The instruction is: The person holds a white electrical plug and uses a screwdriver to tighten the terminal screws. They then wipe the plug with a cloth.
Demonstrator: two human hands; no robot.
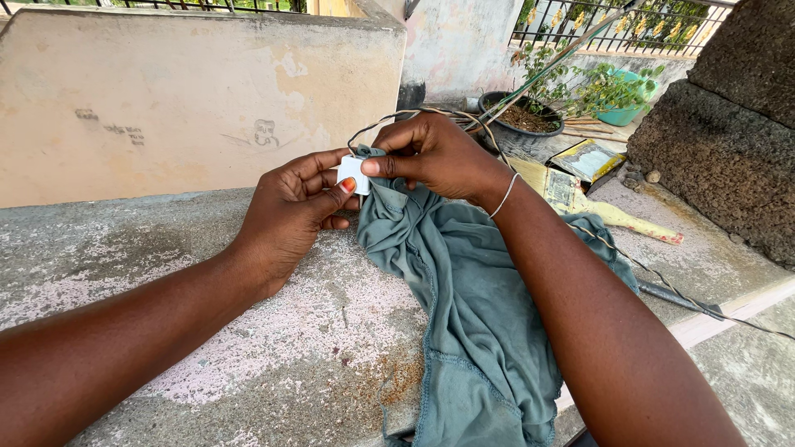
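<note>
Two-handed gripping at the top of a grey-green cloth (472, 306). Pinching its gathered upper edge with the right hand (431, 153), thumb and fingers closed tightly on the fabric. Pressing a small white piece (352, 172) against that same edge with the left hand (290, 211), thumb and forefinger clamped on it; not possible to tell whether a clip or a sewn label. Keeping the rest of the cloth spread on the rough concrete ledge (248, 331), with the lower part hanging over the front edge. Working just in front of a twisted wire (617, 251), looping up close behind the right knuckles.

Probably risking a slip of the white piece, being so small and held only at the fingertips. Possibly catching the thin fabric on the wire strands or on the coarse concrete when pulling. Possibly letting the cloth slide off the ledge, dragged by its hanging part, if loosening the right pinch.
</note>
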